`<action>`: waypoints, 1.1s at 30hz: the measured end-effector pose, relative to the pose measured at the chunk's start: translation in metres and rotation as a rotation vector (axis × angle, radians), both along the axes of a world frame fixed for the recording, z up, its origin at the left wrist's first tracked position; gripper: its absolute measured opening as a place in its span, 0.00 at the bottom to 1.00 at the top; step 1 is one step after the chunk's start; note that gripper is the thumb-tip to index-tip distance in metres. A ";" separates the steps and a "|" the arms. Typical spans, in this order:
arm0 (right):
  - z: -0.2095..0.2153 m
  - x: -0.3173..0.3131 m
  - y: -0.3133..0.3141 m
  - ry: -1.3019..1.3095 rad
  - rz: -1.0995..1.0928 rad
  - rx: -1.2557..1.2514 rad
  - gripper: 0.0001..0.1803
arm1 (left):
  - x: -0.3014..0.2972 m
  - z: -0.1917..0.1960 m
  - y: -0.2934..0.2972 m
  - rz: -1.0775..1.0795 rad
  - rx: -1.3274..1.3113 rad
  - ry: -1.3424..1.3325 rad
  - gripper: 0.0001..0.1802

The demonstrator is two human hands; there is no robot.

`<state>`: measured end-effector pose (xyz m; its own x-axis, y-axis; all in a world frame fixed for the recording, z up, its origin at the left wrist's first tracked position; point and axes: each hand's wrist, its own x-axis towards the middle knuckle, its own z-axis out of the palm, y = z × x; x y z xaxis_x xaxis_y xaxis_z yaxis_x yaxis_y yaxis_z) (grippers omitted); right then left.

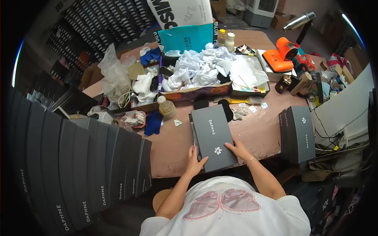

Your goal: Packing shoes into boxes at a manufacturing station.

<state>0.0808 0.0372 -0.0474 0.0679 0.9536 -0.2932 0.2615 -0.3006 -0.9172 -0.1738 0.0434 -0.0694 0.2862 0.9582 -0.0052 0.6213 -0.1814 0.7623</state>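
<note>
A dark grey shoebox (214, 133) with pale lettering and a small flower mark rests at the table's near edge, between my hands. My left hand (195, 162) grips its left side near the front corner, thumb over the edge. A lighter strip shows along that side, and I cannot tell whether the lid sits fully down. My right hand (238, 150) holds the right side, thumb on the top and the other fingers out of sight beneath the edge. Just beyond the box lie a black pad (201, 103) and a crumpled light cloth (239, 113).
Stacked grey shoeboxes (86, 157) rise along my left; another shoebox pair (298, 133) stands at the right. A carton of crumpled white paper (201, 67), a yellow-handled brush (246, 101), a pump bottle (167, 107), a blue cloth (153, 122) and an orange heat-gun stand (280, 56) occupy the table.
</note>
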 end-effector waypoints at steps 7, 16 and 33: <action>-0.027 -0.025 0.009 -0.279 -0.031 0.064 0.30 | -0.009 -0.037 0.000 0.312 -0.614 -0.644 0.23; -0.029 -0.021 -0.021 0.153 -0.071 -0.035 0.43 | 0.012 0.001 0.009 0.398 -0.799 -0.792 0.31; 0.140 0.403 -0.216 0.377 -0.570 -0.140 0.34 | 0.401 0.060 -0.078 -0.635 -1.225 -0.579 0.65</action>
